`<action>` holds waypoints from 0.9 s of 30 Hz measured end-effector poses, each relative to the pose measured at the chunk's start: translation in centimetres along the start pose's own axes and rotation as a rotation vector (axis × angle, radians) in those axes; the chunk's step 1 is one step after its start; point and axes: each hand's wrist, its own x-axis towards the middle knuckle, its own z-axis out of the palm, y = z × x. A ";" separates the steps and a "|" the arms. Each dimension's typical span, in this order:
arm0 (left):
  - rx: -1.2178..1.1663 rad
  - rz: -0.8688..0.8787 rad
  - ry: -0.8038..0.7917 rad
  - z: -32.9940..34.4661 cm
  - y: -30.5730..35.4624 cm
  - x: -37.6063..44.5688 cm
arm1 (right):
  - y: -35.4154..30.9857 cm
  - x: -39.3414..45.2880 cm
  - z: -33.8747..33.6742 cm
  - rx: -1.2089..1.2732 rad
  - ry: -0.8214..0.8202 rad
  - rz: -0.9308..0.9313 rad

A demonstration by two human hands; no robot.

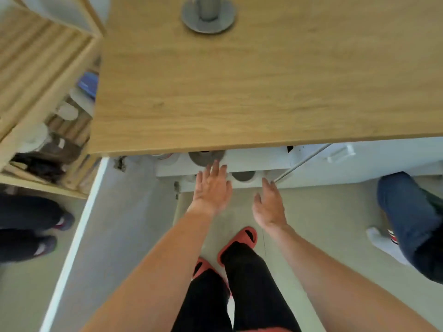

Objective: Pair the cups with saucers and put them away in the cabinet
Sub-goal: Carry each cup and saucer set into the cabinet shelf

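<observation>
Hands reached empty toward the open cabinet below the wooden countertop.

Both the left hand and right hand were spread, fingers loose, holding nothing, before white shelves where two grey saucers sat, one per shelf. A grey cup stood on its saucer at the countertop's far edge.

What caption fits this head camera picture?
Both empty hands, left hand and right hand, reach toward grey saucers in the cabinet.
</observation>
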 end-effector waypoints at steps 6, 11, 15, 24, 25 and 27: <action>0.026 0.047 0.120 -4.5 -1.3 -6.9 | -4.7 -5.6 -4.2 -0.081 0.125 -0.155; 0.030 0.076 0.310 -9.2 -1.5 -7.5 | -9.8 -6.1 -8.0 -0.162 0.263 -0.340; 0.039 0.073 0.371 -13.1 -1.9 -5.1 | -13.3 -4.0 -10.6 -0.203 0.317 -0.402; -0.095 -0.051 0.391 -20.9 -3.3 5.7 | -21.4 6.6 -14.4 -0.157 0.267 -0.319; -0.108 -0.068 0.368 -21.5 -3.5 6.8 | -22.3 7.9 -14.7 -0.144 0.254 -0.300; -0.102 -0.095 0.331 -22.5 -3.9 8.7 | -24.0 10.0 -15.1 -0.120 0.225 -0.269</action>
